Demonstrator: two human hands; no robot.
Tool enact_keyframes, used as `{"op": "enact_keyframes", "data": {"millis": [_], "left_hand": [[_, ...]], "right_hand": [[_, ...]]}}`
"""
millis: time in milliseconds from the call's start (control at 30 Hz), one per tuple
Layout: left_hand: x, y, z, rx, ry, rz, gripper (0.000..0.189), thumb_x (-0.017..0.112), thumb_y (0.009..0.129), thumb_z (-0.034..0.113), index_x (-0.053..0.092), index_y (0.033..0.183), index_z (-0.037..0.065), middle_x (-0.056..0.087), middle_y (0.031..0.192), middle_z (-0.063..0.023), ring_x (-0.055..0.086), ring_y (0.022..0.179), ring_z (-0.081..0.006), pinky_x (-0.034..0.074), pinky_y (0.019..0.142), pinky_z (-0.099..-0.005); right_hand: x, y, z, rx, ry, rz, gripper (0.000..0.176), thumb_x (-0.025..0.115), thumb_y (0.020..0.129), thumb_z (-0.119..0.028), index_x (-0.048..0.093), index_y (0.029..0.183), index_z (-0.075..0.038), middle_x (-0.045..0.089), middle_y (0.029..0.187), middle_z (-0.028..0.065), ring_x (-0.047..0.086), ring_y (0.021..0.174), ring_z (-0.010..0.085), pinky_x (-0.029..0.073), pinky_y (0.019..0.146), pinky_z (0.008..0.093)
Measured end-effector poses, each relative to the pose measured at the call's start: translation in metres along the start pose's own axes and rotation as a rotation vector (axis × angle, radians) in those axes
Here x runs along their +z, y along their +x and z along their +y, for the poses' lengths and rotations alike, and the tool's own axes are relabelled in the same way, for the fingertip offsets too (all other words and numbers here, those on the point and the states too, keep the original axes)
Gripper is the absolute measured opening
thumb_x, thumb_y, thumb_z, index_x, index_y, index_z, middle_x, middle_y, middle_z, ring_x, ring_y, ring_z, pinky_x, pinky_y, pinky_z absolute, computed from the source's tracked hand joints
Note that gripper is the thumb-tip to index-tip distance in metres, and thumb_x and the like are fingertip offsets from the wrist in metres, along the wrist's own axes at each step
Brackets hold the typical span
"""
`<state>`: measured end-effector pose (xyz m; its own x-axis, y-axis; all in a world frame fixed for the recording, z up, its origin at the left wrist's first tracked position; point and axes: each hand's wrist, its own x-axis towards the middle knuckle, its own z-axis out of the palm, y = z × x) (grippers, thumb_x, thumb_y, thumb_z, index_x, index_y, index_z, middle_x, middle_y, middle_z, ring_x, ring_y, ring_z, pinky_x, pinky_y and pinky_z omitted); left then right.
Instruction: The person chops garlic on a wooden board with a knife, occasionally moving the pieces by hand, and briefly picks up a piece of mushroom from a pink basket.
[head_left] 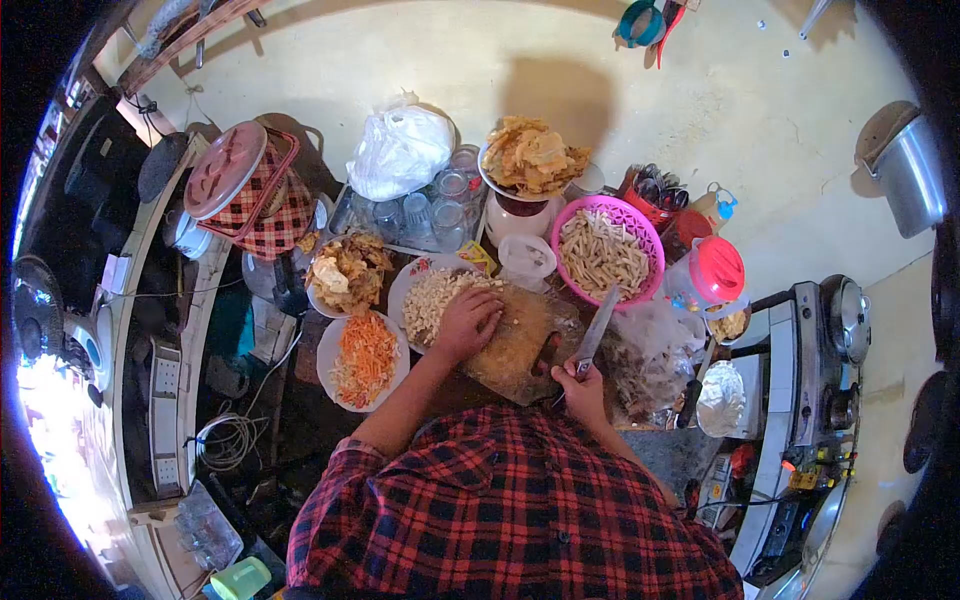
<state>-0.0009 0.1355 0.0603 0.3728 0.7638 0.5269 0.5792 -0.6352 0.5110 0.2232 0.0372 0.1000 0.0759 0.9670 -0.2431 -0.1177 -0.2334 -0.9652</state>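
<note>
My left hand (470,322) lies palm down where a white plate of pale chopped pieces (436,300) meets the wooden cutting board (515,345). Its fingers are stretched over the pieces and the board's left edge; what lies under the palm is hidden. At the board's right side, my right hand (580,388) is closed around the handle of a kitchen knife (600,328), its blade pointing up and away from me. Beyond the blade sits a pink basket (655,240) full of pale, finger-length strips.
Shredded orange and white vegetables fill a plate (399,378) on the left, with a bowl of fried food (350,275) behind it. Glasses (450,185), a fritter-topped bowl (535,160) and a pink-lidded jar (715,268) stand farther back. Clear plastic bags (655,350) lie right; a stove (808,350) stands beyond.
</note>
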Motion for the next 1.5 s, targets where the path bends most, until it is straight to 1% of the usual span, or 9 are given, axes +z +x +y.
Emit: {"op": "enact_keyframes", "data": {"millis": [67, 200, 267, 467, 700, 900, 1067, 1267, 1500], "left_hand": [[-0.009, 0.014, 0.010, -0.076, 0.028, 0.194, 0.022, 0.062, 0.074, 0.014, 0.061, 0.094, 0.006, 0.060, 0.101, -0.0110, 0.053, 0.100, -0.0294, 0.040, 0.090, -0.0407], [0.005, 0.044, 0.007, -0.111, 0.017, 0.191, 0.021, 0.062, 0.074, 0.016, 0.062, 0.093, 0.006, 0.061, 0.096, -0.0111, 0.055, 0.096, -0.0292, 0.043, 0.085, -0.0385], [0.016, 0.045, -0.002, -0.324, -0.041, -0.073, 0.020, 0.061, 0.075, 0.016, 0.062, 0.092, 0.006, 0.062, 0.090, -0.0121, 0.057, 0.087, -0.0293, 0.045, 0.078, -0.0378], [0.016, 0.027, -0.030, -0.354, -0.094, 0.037, 0.019, 0.062, 0.077, 0.016, 0.063, 0.093, 0.006, 0.062, 0.086, -0.0144, 0.060, 0.071, -0.0299, 0.048, 0.064, -0.0360], [-0.005, 0.000, -0.041, -0.400, -0.083, 0.191, 0.014, 0.064, 0.073, 0.009, 0.058, 0.083, 0.002, 0.058, 0.082, -0.0139, 0.059, 0.073, -0.0289, 0.048, 0.063, -0.0345], [-0.009, 0.018, -0.021, -0.275, 0.170, 0.304, 0.022, 0.063, 0.074, 0.011, 0.058, 0.093, 0.002, 0.059, 0.098, -0.0137, 0.055, 0.097, -0.0312, 0.041, 0.087, -0.0417], [0.022, 0.023, -0.007, -0.133, 0.113, -0.183, 0.043, 0.046, 0.085, 0.022, 0.042, 0.125, 0.006, 0.046, 0.125, -0.0171, 0.036, 0.122, -0.0321, 0.023, 0.104, -0.0470], [0.016, 0.011, -0.060, -0.311, 0.291, -0.303, 0.045, 0.040, 0.088, 0.022, 0.037, 0.128, 0.001, 0.047, 0.124, -0.0179, 0.037, 0.122, -0.0328, 0.020, 0.104, -0.0488], [-0.022, -0.025, 0.012, -0.406, 0.199, 0.100, 0.060, 0.046, 0.086, 0.034, 0.032, 0.129, -0.004, 0.032, 0.135, -0.0224, 0.023, 0.129, -0.0375, 0.013, 0.104, -0.0536]], "right_hand": [[0.001, 0.001, 0.000, -0.010, 0.012, -0.022, 0.026, 0.062, 0.077, -0.001, 0.039, 0.068, -0.011, 0.041, 0.065, -0.0062, 0.037, 0.060, 0.0042, 0.032, 0.056, 0.0213], [0.003, 0.000, 0.001, -0.047, -0.013, -0.017, 0.026, 0.061, 0.078, -0.002, 0.039, 0.068, -0.011, 0.040, 0.064, -0.0068, 0.036, 0.059, 0.0035, 0.031, 0.054, 0.0214], [0.000, 0.000, 0.003, -0.043, -0.023, -0.020, 0.026, 0.061, 0.078, -0.002, 0.039, 0.068, -0.011, 0.040, 0.064, -0.0069, 0.036, 0.059, 0.0036, 0.031, 0.055, 0.0215], [0.003, -0.004, -0.006, -0.047, -0.085, -0.010, 0.026, 0.060, 0.078, -0.001, 0.039, 0.067, -0.012, 0.040, 0.063, -0.0070, 0.036, 0.059, 0.0044, 0.032, 0.055, 0.0222], [0.004, -0.003, -0.006, 0.003, -0.012, -0.012, 0.025, 0.060, 0.077, 0.001, 0.041, 0.067, -0.011, 0.041, 0.066, -0.0071, 0.037, 0.060, 0.0040, 0.031, 0.057, 0.0208], [0.006, -0.002, -0.007, -0.056, -0.058, -0.012, 0.025, 0.060, 0.079, -0.001, 0.040, 0.068, -0.012, 0.039, 0.063, -0.0079, 0.036, 0.057, 0.0032, 0.030, 0.053, 0.0207], [0.001, -0.001, 0.003, -0.065, 0.009, -0.051, 0.024, 0.059, 0.079, 0.000, 0.040, 0.069, -0.012, 0.039, 0.063, -0.0077, 0.035, 0.057, 0.0033, 0.030, 0.053, 0.0206], [0.000, 0.000, 0.012, -0.017, 0.030, -0.014, 0.025, 0.060, 0.078, -0.001, 0.040, 0.069, -0.012, 0.039, 0.064, -0.0073, 0.034, 0.058, 0.0039, 0.029, 0.053, 0.0214], [0.000, 0.002, 0.009, -0.024, 0.007, -0.005, 0.024, 0.060, 0.076, 0.001, 0.040, 0.069, -0.011, 0.040, 0.065, -0.0070, 0.037, 0.060, 0.0040, 0.032, 0.056, 0.0211]]}}
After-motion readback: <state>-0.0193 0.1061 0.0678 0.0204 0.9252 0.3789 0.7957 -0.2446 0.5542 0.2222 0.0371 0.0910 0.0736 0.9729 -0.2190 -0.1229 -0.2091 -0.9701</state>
